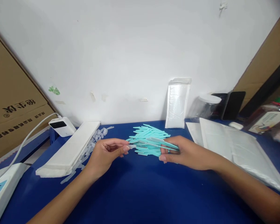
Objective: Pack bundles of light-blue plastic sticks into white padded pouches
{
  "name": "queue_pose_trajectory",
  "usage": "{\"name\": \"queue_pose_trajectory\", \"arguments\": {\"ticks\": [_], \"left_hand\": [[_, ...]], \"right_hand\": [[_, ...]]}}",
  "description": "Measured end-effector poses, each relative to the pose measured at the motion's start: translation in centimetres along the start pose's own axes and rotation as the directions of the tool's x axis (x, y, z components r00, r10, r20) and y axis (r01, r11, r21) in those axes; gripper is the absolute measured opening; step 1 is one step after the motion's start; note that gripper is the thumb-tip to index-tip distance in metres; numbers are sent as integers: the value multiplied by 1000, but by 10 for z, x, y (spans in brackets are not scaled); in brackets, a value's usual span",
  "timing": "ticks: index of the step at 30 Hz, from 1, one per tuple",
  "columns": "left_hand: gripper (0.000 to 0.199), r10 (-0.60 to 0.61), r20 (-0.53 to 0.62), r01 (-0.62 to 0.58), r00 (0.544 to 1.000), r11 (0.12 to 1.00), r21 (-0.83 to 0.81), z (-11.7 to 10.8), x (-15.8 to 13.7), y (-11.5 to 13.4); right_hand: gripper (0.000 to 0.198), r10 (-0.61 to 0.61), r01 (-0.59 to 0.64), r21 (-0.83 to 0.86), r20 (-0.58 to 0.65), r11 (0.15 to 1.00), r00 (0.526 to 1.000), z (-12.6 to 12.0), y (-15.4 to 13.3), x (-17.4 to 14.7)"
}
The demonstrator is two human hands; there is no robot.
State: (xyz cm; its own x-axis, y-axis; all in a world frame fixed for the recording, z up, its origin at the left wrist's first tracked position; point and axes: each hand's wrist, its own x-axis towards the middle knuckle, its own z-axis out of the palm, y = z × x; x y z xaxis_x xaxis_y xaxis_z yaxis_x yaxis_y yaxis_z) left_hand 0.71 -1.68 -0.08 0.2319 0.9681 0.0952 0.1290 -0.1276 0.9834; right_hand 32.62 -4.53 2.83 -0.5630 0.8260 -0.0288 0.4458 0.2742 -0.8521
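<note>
A loose heap of turquoise eyebrow razors [143, 133] lies at the back middle of the blue table. My right hand [184, 152], at the heap's right side, is closed round several turquoise razors whose ends point left over the pile. Left of the heap, my left hand [108, 154] pinches a small translucent blade cover [132, 146] between thumb and fingertips. Its tip reaches close to the razors; whether it touches one I cannot tell. More translucent covers [98, 134] are scattered behind my left hand, beside the white mailers.
Flat white padded mailers [70, 149] are stacked at left, and others [238, 152] lie at right. One bubble mailer [178, 102] leans on the wall. A clear jar [206, 107], phone [233, 105], power bank [62, 126], power strip [8, 189] and cardboard box [14, 81] stand around.
</note>
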Motion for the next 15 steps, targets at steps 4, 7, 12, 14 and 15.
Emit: {"name": "queue_pose_trajectory", "arguments": {"ticks": [4,7,12,14,15], "left_hand": [[32,-7,9,7,1000,1000,10,-1,-1,-3],[32,-3,18,3,1000,1000,17,-1,-1,-6],[31,8,12,-8,1000,999,31,1,-1,-4],[32,13,17,-13,1000,999,45,2,-2,-3],[32,13,24,-14,1000,999,53,2,-2,-3]], "right_hand": [[31,3,-3,40,4,999,1000,1,-2,2],[34,-2,2,31,-1,1000,1000,1,-1,2],[36,11,-11,1,-25,1000,1000,-2,1,1],[36,12,-13,-5,-39,1000,999,-2,0,1],[36,12,-12,-1,-39,1000,999,-2,0,1]]}}
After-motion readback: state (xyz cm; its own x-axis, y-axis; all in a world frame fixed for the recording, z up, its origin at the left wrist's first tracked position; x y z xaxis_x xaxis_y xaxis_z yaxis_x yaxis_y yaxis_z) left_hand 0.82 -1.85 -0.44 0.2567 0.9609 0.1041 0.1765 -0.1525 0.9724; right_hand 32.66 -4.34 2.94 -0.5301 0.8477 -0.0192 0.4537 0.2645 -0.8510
